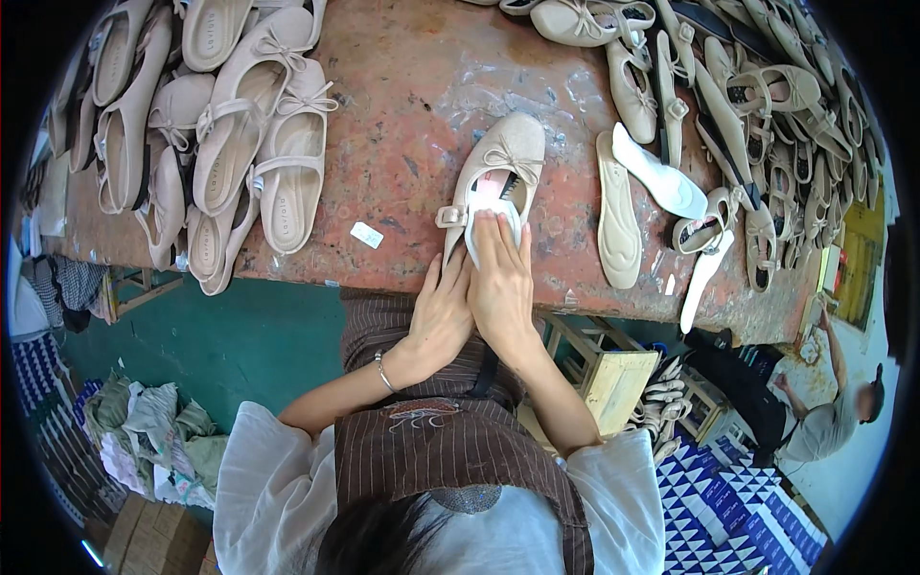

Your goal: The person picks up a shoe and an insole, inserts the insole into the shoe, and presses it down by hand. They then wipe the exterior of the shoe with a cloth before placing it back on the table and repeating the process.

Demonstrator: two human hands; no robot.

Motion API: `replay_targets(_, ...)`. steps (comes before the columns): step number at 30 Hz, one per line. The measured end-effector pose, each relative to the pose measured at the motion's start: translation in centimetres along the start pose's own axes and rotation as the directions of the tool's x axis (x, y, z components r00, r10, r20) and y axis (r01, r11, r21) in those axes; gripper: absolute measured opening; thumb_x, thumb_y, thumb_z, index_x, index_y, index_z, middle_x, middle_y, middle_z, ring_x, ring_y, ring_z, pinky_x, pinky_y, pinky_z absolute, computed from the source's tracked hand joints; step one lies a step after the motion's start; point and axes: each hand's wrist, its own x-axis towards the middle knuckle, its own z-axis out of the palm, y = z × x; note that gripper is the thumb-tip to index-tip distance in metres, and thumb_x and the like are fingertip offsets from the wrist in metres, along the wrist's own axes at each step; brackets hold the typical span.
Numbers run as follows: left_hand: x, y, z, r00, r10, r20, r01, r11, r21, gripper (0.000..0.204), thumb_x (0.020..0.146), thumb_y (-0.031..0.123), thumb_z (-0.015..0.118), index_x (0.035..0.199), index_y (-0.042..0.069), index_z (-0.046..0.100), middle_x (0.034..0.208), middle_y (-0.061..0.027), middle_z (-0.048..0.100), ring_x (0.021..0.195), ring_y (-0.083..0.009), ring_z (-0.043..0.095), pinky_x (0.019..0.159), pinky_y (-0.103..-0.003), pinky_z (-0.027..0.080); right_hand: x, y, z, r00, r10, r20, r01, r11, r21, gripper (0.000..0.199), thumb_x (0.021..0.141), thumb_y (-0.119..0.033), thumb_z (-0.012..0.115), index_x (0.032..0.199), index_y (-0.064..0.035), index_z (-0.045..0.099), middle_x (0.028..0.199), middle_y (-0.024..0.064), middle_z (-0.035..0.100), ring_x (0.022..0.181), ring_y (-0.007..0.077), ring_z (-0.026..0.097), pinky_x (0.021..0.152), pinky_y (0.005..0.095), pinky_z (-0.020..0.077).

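A beige flat shoe with a bow and a buckled strap lies on the worn red-brown table in front of me, toe pointing away. A white-surfaced insole is partway in its opening. My right hand has its fingers close together on that insole, its thumb hidden. Beside it, my left hand is closed at the shoe's heel end, its fingertips partly covered. To the right lie a beige insole and a white-faced insole.
Finished beige shoes are heaped at the left, and many more shoes crowd the right. A small white label lies near the front edge. Below stand a wooden stool and blue-white boxes. Another person is at the far right.
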Motion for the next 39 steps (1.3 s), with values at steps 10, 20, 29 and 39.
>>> replay_targets(10,-0.6,-0.1,1.5,0.993,-0.002,-0.121,-0.007,0.997,-0.079,0.047,0.084,0.013,0.054,0.124,-0.012,0.057,0.135,-0.0297,0.050,0.137,-0.0429,0.038,0.112,-0.055,0.033,3.6,0.5,0.8,0.996,-0.069,-0.058,0.061,0.990,-0.129,0.054,0.084,0.000,0.052,0.136,0.0126,0.047,0.139,0.0292,0.050,0.137,0.0411,0.042,0.117,0.0551,0.0241)
replay_targets(20,-0.1,0.2,0.6,0.994,-0.002,-0.113,-0.009,0.995,-0.098,0.047,0.085,0.015,0.057,0.124,-0.010,0.059,0.136,-0.0266,0.052,0.137,-0.0405,0.039,0.112,-0.051,0.035,4.1,1.9,1.3,0.972,-0.095,-0.216,0.114,0.990,0.078,0.056,0.072,0.009,0.056,0.128,0.0057,0.057,0.134,0.0246,0.056,0.130,0.0403,0.050,0.112,0.0508,0.0354)
replay_targets(29,0.2,0.1,0.1,0.995,0.018,-0.100,-0.035,0.984,-0.173,0.050,0.083,0.011,0.061,0.127,-0.013,0.056,0.136,-0.0292,0.050,0.137,-0.0424,0.038,0.111,-0.051,0.036,6.3,1.3,1.0,0.993,0.081,0.084,-0.061,0.974,-0.217,0.051,0.087,-0.011,0.049,0.134,0.0093,0.051,0.141,0.0242,0.051,0.139,0.0337,0.042,0.119,0.0494,0.0222)
replay_targets(39,0.0,0.4,0.4,0.987,-0.069,-0.147,0.039,0.980,-0.196,0.055,0.083,0.013,0.066,0.131,-0.010,0.052,0.138,-0.0270,0.049,0.138,-0.0405,0.037,0.110,-0.051,0.037,5.7,1.3,0.7,0.989,-0.003,-0.150,-0.041,0.956,-0.291,0.057,0.084,-0.011,0.052,0.135,0.0116,0.043,0.132,0.0260,0.052,0.128,0.0379,0.048,0.117,0.0573,0.0197)
